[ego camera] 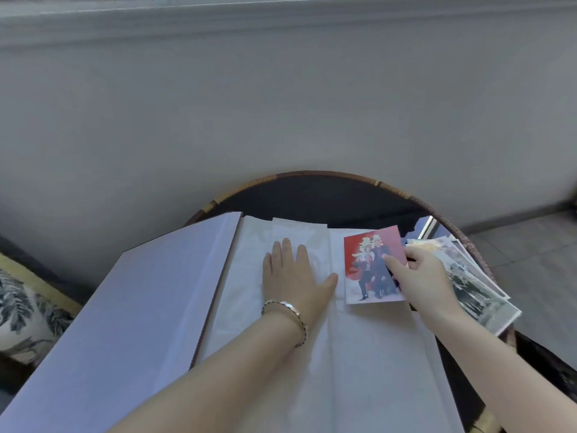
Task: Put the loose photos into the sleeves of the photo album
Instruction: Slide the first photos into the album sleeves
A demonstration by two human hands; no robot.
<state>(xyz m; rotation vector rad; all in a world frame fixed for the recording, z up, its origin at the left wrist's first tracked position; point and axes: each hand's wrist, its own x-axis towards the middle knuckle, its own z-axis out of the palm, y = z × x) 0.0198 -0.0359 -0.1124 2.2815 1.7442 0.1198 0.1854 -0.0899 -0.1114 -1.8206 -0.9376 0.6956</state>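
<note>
The fingers of the right hand are pinching the right edge of a photo with a red backdrop. The thumb is lying on its face and the other fingers are curling round the edge. The photo is lying face up and slightly tilted on the far part of the right page of the album. The left hand is pressing flat on the page beside it, with its fingers straight and spread and its thumb pointing toward the photo. A bracelet is sitting on that wrist. The album is lying open, its pale cover folded out to the left. A pile of loose photos is fanning out just right of the right hand. Everything is resting on a round dark counter with a woven rim, close to a grey wall. A leaf-patterned cushion is showing at the left edge.
</note>
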